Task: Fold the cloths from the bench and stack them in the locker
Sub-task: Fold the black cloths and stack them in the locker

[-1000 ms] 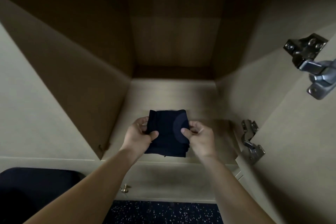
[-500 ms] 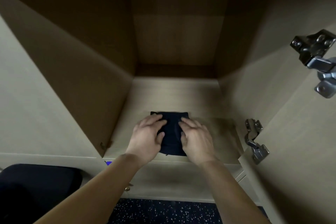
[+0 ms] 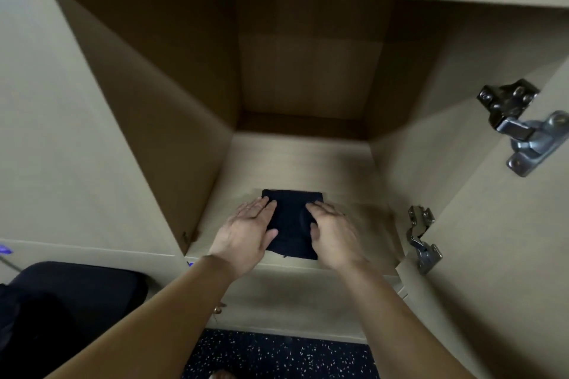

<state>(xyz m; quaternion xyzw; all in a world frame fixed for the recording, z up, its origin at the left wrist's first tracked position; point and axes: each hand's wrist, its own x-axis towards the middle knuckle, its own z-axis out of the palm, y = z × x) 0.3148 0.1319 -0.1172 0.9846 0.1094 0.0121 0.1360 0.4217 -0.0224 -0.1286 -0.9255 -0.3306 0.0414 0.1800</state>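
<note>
Item 1: cloth (image 3: 292,224), dark, folded into a small rectangle. I log it lying flat on the floor of the locker (image 3: 295,163), close to the front edge, at lower centre of the frame.

Item 2: left hand (image 3: 246,234), palm down, fingers straight and spread wide. It rests on the cloth's left part and holds nothing.

Item 3: right hand (image 3: 334,237), also flat with fingers extended. It presses on the cloth's right part and holds nothing.

Item 4: locker door (image 3: 508,255), swung open at right of the frame. I count 2 metal hinges, the upper hinge (image 3: 520,126) and the lower hinge (image 3: 421,240).

Item 5: dark padded seat (image 3: 77,301), lower left.

Item 6: speckled floor (image 3: 277,354), bottom centre.

Item 7: small brass knob (image 3: 218,309), on the panel below the locker opening.
</note>
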